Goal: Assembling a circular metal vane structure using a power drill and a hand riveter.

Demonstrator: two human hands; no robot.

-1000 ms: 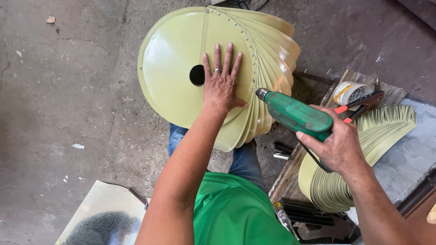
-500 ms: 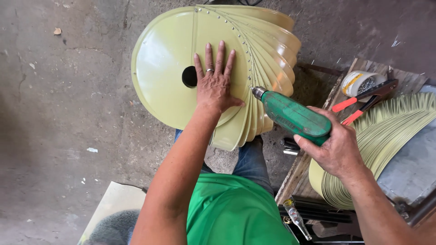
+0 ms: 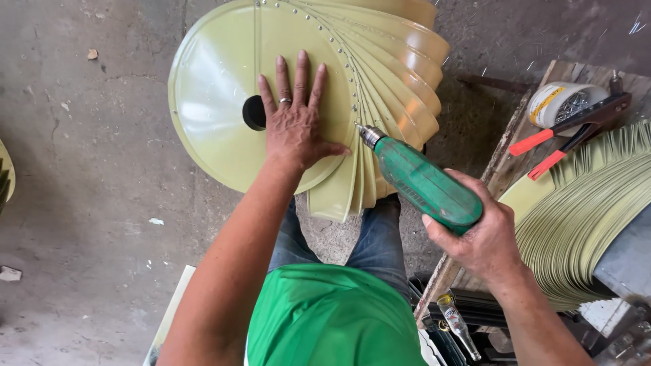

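Note:
A pale green metal disc (image 3: 210, 115) with a dark centre hole and curved blades (image 3: 400, 68) riveted around its edge stands on my knees. My left hand (image 3: 295, 118) lies flat on the disc beside the hole, fingers spread, a ring on one finger. My right hand (image 3: 485, 237) grips a green electric drill (image 3: 420, 179). The drill's tip touches the disc by the row of rivets, just right of my left thumb.
A stack of loose pale green blades (image 3: 583, 217) lies on a wooden bench (image 3: 515, 132) at right. A red-handled rivet tool (image 3: 569, 132) and a white tub of small metal parts (image 3: 563, 102) sit on the bench. Below is a concrete floor (image 3: 81, 203).
The drill tip has moved left and up onto the disc beside the rivet row. The view has closed in on the disc. My left hand stays flat on it.

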